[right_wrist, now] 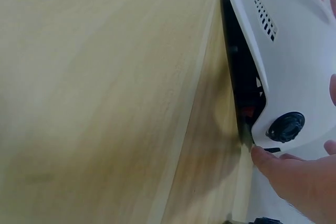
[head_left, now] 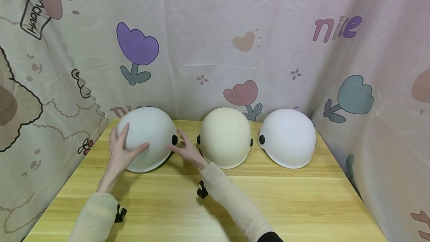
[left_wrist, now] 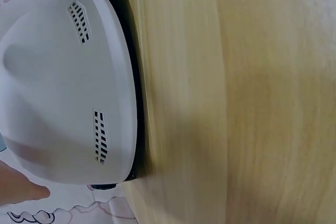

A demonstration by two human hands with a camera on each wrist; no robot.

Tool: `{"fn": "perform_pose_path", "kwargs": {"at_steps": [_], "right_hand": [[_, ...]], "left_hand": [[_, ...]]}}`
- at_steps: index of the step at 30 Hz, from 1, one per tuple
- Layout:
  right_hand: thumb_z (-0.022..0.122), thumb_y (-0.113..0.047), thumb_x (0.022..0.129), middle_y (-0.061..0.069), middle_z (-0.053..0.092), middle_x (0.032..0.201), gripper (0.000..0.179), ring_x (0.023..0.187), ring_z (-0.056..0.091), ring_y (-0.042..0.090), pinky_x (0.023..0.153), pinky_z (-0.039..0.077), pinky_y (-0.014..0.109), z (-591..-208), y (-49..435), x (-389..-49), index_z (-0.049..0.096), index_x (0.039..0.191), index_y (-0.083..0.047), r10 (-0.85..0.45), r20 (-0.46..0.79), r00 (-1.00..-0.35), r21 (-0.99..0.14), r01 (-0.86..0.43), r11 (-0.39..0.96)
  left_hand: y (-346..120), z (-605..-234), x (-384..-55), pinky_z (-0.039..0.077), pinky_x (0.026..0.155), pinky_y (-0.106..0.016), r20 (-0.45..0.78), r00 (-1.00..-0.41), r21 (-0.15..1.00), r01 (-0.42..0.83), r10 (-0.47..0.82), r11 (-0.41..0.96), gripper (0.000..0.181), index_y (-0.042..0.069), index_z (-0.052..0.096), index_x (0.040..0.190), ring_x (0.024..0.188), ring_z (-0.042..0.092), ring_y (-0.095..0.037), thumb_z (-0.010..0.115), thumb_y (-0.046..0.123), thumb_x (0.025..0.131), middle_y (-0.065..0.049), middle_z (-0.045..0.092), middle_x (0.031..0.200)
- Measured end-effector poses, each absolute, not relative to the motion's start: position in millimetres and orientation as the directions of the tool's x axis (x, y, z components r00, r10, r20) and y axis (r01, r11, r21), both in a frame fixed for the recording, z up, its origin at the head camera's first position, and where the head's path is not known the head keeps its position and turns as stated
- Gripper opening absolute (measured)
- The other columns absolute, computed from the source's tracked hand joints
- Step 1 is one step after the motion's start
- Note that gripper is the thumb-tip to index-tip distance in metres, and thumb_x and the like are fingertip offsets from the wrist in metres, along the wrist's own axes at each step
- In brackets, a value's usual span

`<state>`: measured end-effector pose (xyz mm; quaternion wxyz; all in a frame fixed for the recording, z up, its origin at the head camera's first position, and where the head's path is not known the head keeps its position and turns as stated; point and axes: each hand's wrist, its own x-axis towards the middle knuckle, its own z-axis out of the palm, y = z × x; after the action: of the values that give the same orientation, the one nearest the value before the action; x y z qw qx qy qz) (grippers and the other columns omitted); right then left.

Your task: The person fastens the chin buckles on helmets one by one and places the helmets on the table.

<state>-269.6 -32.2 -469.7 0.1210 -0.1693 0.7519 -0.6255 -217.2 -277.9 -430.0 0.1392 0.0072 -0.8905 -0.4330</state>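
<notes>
A greyish-white helmet (head_left: 152, 124) sits dome up at the left of the wooden table, between the two hands. The left hand (head_left: 120, 154) lies against its left side, fingers spread and thumb stretched over the lower dome. At the opposite side, the right hand (head_left: 189, 151) has its fingers parted beside the black round knob (right_wrist: 286, 127). The right thumb is right at the helmet's lower edge in the right wrist view. Slotted vents (left_wrist: 100, 137) show near the rim in the left wrist view. Dark inner parts show under the rim.
A cream helmet (head_left: 225, 137) stands in the middle of the row, close to the right hand. Further right is a white helmet (head_left: 289, 137). All stand along the back of the wooden table (head_left: 161, 212), in front of a patterned cloth (head_left: 188, 21).
</notes>
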Motion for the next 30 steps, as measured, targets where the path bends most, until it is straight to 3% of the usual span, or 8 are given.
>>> {"fn": "perform_pose_path", "kwargs": {"at_steps": [10,20,30], "right_hand": [[0.062,-0.032,0.101,0.019,0.018,0.168,0.074,0.150,0.026,0.047,0.121,0.032,0.058,-466,-22,-263,0.021,0.162,-0.027,-0.416,0.017,-0.909,-0.984,-0.089,0.155],[0.061,-0.027,0.101,0.015,0.024,0.167,0.070,0.149,0.031,0.044,0.121,0.035,0.050,-465,-13,-255,0.024,0.161,-0.025,-0.404,0.077,-0.911,-0.970,-0.162,0.181],[0.060,-0.027,0.102,0.008,0.026,0.167,0.068,0.152,0.028,0.042,0.123,0.031,0.053,-454,-2,-244,0.025,0.160,-0.023,-0.431,0.144,-0.891,-0.955,-0.239,0.176]], "left_hand": [[-271,-428,-207,0.012,0.104,-0.088,0.247,-0.958,0.782,0.110,-0.143,0.613,0.104,0.024,0.014,0.163,0.153,-0.011,-0.052,0.080,0.034,0.084,-0.018,-0.018,0.168],[-264,-427,-196,0.011,0.103,-0.088,0.268,-0.949,0.786,0.115,-0.167,0.607,0.103,0.026,0.019,0.163,0.153,-0.009,-0.052,0.082,0.032,0.082,-0.015,-0.015,0.169],[-254,-427,-186,0.011,0.105,-0.087,0.283,-0.941,0.783,0.116,-0.183,0.612,0.102,0.021,0.025,0.161,0.153,-0.003,-0.052,0.084,0.028,0.079,-0.016,-0.008,0.170]]}}
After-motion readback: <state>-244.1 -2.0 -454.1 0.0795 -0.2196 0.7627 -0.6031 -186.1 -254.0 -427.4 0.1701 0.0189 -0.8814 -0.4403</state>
